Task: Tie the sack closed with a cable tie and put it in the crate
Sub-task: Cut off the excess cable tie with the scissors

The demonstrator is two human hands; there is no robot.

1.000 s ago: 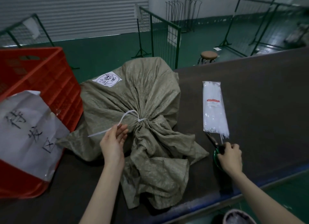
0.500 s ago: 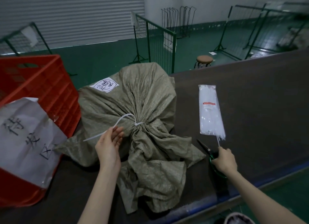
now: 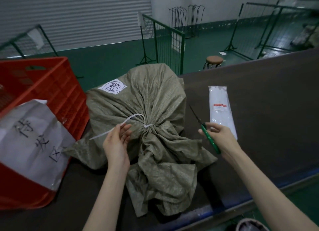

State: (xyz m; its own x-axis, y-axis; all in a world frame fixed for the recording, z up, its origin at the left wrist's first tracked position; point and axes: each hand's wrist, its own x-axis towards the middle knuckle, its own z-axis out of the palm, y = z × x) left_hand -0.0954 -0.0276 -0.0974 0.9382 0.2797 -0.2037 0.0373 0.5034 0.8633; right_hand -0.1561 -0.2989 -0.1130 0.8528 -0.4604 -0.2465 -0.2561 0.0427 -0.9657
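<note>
On dark table (image 3: 259, 110), woven sack (image 3: 151, 101) — cinched, crumpled

Your single head view looks forward and steeply down from above the table (image 3: 259, 110), close enough that both of your forearms enter from the bottom edge. Your left hand (image 3: 116, 144) and right hand (image 3: 220, 137) sit near frame centre, either side of the sack (image 3: 151, 96). The crate (image 3: 51, 85) crosses the left edge and is only partly seen. Beyond the table's far edge you face a green floor (image 3: 107, 65), fencing (image 3: 164, 41) and a shutter (image 3: 77, 15). Wide-angle distortion bends straight lines toward the margins. No second view overlaps this one.
</note>
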